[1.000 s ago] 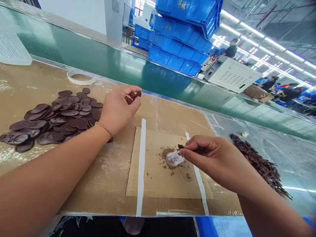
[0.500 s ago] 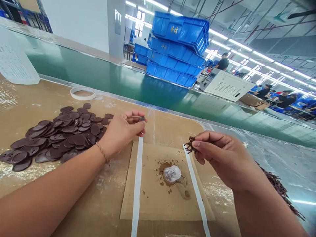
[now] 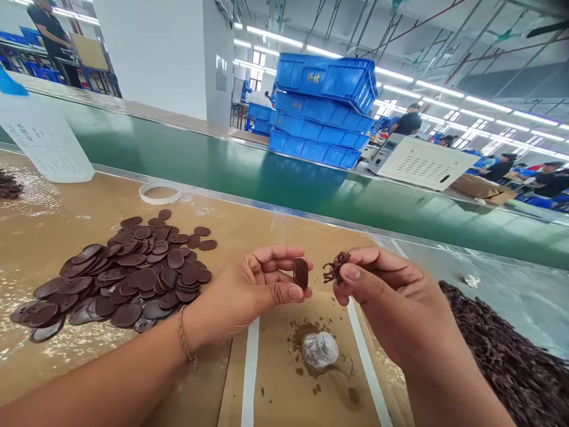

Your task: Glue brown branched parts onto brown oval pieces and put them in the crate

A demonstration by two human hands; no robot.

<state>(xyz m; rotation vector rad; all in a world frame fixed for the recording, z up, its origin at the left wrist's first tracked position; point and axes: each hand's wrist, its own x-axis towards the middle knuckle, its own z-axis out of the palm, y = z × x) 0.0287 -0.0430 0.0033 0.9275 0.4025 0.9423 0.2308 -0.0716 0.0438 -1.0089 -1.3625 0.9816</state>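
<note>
Left hand: pinches brown oval disc. Right hand: pinches spiky brown piece, held just beside the disc. Disc heap lies within left-hand reach.

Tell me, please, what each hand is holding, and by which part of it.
The left hand pinches a brown oval disc by its lower edge; the right hand pinches a spiky brown piece by its right end.
</note>
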